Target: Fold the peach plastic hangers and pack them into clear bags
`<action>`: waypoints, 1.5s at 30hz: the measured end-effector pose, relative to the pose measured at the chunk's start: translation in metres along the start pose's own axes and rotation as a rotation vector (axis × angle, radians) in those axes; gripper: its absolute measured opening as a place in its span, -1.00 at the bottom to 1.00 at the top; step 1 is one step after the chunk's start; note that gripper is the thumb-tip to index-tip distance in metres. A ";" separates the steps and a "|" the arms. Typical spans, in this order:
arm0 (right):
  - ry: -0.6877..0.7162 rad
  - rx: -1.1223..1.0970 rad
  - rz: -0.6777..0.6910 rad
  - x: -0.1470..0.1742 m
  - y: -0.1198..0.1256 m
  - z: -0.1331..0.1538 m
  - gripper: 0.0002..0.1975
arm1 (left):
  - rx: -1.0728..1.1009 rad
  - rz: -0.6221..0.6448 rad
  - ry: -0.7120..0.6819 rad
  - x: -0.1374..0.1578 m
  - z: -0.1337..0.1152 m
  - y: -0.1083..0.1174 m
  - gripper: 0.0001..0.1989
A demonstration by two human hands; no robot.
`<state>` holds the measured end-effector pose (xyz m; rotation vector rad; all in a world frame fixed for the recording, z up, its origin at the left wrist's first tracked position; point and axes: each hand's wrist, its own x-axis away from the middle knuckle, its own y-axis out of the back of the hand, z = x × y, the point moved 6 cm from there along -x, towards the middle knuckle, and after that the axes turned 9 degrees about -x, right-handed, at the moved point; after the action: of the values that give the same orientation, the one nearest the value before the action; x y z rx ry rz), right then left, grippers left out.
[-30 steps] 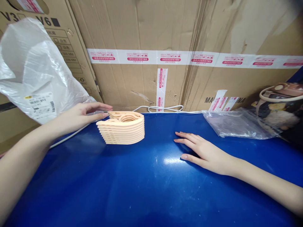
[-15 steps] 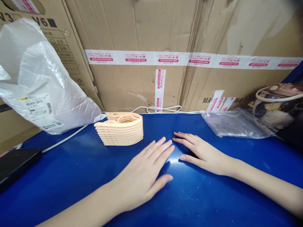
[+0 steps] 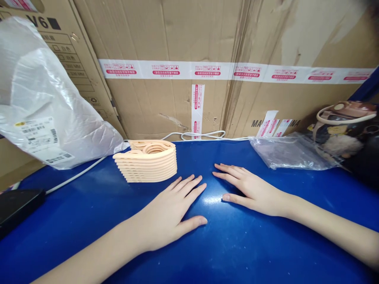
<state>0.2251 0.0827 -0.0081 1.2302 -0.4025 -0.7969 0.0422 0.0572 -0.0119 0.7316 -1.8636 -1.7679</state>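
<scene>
My left hand [image 3: 168, 213] lies palm down on the blue tabletop [image 3: 237, 252], fingers spread and holding nothing. Just beyond its fingertips stands a neat stack of peach-coloured plastic pieces [image 3: 148, 167], thin and curved, with rounded openings through the top. The stack's exact kind is not clear. A small gap separates it from my fingers. To the right, my right hand [image 3: 251, 189] also rests flat on the table, fingers apart, with nothing under or in it that I can see. Bare tabletop lies between the two hands.
A white plastic mailing bag [image 3: 59, 106] with a label leans at the left, above a black device [image 3: 20, 207] and a white cable [image 3: 78, 176]. Large cardboard boxes [image 3: 166, 106] wall off the back. A clear plastic bag [image 3: 284, 152] and a brown-lidded item with a handle [image 3: 352, 114] sit at the right.
My left hand has shifted a little to the left and settled flatter on the table. The view has turned slightly; my right hand and the stack look otherwise unchanged.
</scene>
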 end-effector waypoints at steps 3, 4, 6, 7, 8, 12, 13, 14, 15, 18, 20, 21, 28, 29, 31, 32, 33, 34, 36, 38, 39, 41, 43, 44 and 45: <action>0.024 0.039 0.001 0.000 -0.002 0.002 -0.38 | -0.014 0.002 0.000 0.000 0.000 0.000 -0.35; 0.033 0.071 -0.003 -0.001 -0.003 0.003 -0.38 | -0.017 0.001 0.000 0.000 0.001 0.000 -0.35; 0.027 0.180 -0.045 -0.001 0.001 0.001 -0.38 | -0.018 -0.009 -0.003 0.000 0.001 0.000 -0.35; 0.002 0.264 -0.085 0.000 0.006 -0.001 -0.39 | -0.016 -0.015 -0.006 0.000 0.001 0.000 -0.35; -0.043 0.364 -0.130 0.002 0.012 -0.005 -0.43 | -0.015 -0.019 -0.009 0.001 0.001 0.000 -0.35; -0.403 0.767 -0.098 0.018 0.045 -0.037 -0.60 | -0.002 -0.020 -0.010 0.002 0.001 0.000 -0.35; -0.492 0.813 -0.025 0.024 0.051 -0.047 -0.64 | 0.002 -0.018 -0.008 0.002 0.001 0.000 -0.35; -0.538 0.825 0.022 0.029 0.056 -0.053 -0.69 | 0.005 -0.015 -0.007 0.002 0.001 0.000 -0.35; -0.572 0.824 0.060 0.033 0.061 -0.059 -0.73 | 0.009 -0.011 -0.007 0.002 0.001 0.000 -0.34; -0.616 0.799 0.098 0.038 0.067 -0.070 -0.80 | 0.013 0.002 -0.005 0.001 0.002 0.000 -0.34; -0.652 0.797 0.100 0.038 0.068 -0.075 -0.83 | 0.015 0.006 -0.001 0.002 0.002 -0.001 -0.33; -0.670 0.799 0.098 0.037 0.068 -0.077 -0.85 | 0.017 0.005 0.001 0.002 0.003 -0.001 -0.33; -0.697 0.831 0.066 0.036 0.071 -0.082 -0.83 | 0.034 0.016 0.007 0.001 0.002 -0.001 -0.33; -0.675 0.833 0.068 0.036 0.070 -0.082 -0.81 | 0.035 0.015 0.007 0.001 0.002 -0.001 -0.33; -0.619 0.838 0.076 0.037 0.067 -0.082 -0.75 | 0.033 0.010 0.003 0.001 0.001 0.000 -0.33; -0.587 0.843 0.075 0.037 0.065 -0.081 -0.73 | 0.029 0.006 0.000 0.001 0.001 0.000 -0.34; -0.556 0.849 0.067 0.038 0.064 -0.080 -0.72 | 0.025 0.002 -0.001 0.001 0.001 0.000 -0.34; -0.528 0.857 0.053 0.038 0.063 -0.079 -0.71 | 0.020 -0.001 0.000 0.001 0.001 0.000 -0.35; -0.486 0.874 0.017 0.037 0.064 -0.076 -0.69 | 0.012 -0.011 -0.002 0.001 0.001 0.000 -0.35; -0.475 0.889 -0.020 0.036 0.069 -0.073 -0.69 | 0.012 -0.024 -0.009 0.001 0.001 0.001 -0.36; -0.481 0.898 -0.040 0.036 0.072 -0.072 -0.71 | 0.014 -0.030 -0.013 0.001 0.001 0.001 -0.36; -0.507 0.918 -0.080 0.034 0.081 -0.068 -0.73 | 0.009 -0.034 -0.016 0.001 0.001 0.001 -0.36; -0.527 0.954 -0.154 0.031 0.090 -0.060 -0.75 | -0.010 -0.021 -0.015 0.002 0.000 0.000 -0.36; -0.510 0.986 -0.222 0.029 0.095 -0.052 -0.76 | -0.023 -0.017 -0.016 0.002 0.000 0.000 -0.35; -0.463 1.020 -0.304 0.027 0.098 -0.040 -0.77 | -0.038 -0.018 -0.018 0.002 -0.001 0.000 -0.35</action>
<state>0.3017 0.1019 0.0677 2.0809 -1.1054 -1.2015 0.0409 0.0552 -0.0114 0.7232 -1.8355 -1.8215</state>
